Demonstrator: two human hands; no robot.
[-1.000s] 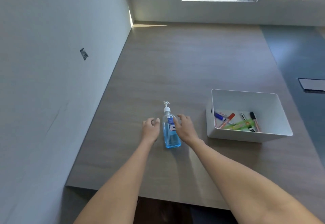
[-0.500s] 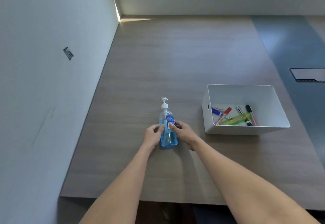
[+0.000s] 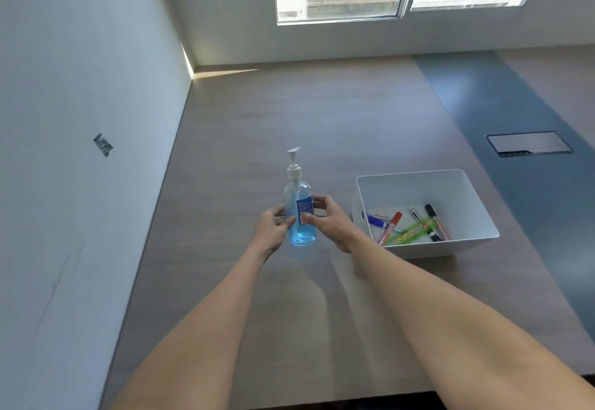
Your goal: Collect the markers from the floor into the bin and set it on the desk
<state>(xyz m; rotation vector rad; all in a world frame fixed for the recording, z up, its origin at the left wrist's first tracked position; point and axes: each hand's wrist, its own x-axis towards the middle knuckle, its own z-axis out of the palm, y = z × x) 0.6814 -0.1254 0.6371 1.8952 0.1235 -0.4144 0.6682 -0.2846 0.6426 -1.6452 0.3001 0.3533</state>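
Observation:
A white plastic bin (image 3: 460, 245) stands on the wooden desk (image 3: 322, 120), right of centre. Inside it lie several markers (image 3: 391, 223) in blue, red, green and black. Left of the bin, a clear pump bottle of blue liquid (image 3: 297, 197) stands upright. My left hand (image 3: 272, 231) holds the bottle's left side and my right hand (image 3: 325, 219) holds its right side, fingers on the label. Neither hand touches the bin.
A white wall runs along the desk's left edge, with a small dark mark (image 3: 103, 145). A window sits above the far edge. A grey strip crosses the desk at right, holding a cable hatch (image 3: 529, 142). The desk's near edge is at the bottom.
Both hands closed in from beside the bottle and now grip it. The view tilted up, showing more of the window.

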